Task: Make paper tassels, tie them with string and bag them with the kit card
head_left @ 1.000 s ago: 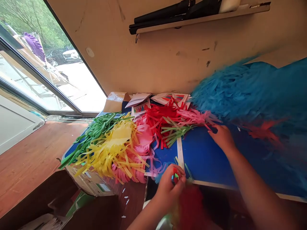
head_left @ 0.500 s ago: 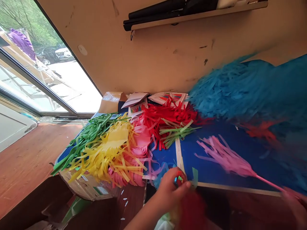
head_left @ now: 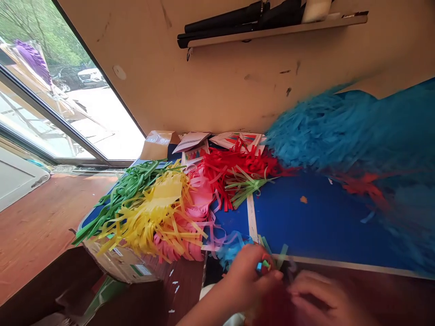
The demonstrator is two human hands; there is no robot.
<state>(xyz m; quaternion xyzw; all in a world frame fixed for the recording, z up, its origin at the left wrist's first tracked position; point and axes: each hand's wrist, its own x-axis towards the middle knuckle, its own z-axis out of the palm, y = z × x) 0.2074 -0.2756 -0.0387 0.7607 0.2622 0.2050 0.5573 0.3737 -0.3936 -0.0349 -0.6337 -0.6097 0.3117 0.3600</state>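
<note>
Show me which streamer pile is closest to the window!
The green pile of long thin strips, leftmost; the yellow, pink and red strip piles lie farther right.

The right hand (head_left: 317, 293) is blurred, its grip unclear; the blue fringe pile (head_left: 340, 131) overruns the right edge.

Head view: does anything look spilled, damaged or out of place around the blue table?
Yes, mildly. White scraps litter the brown floor beside the open cardboard box, like dropped offcuts. A small orange patch interrupts the blue tabletop; whether scrap or worn spot, I cannot tell. Dark scuffs mar the tan wall.
</note>
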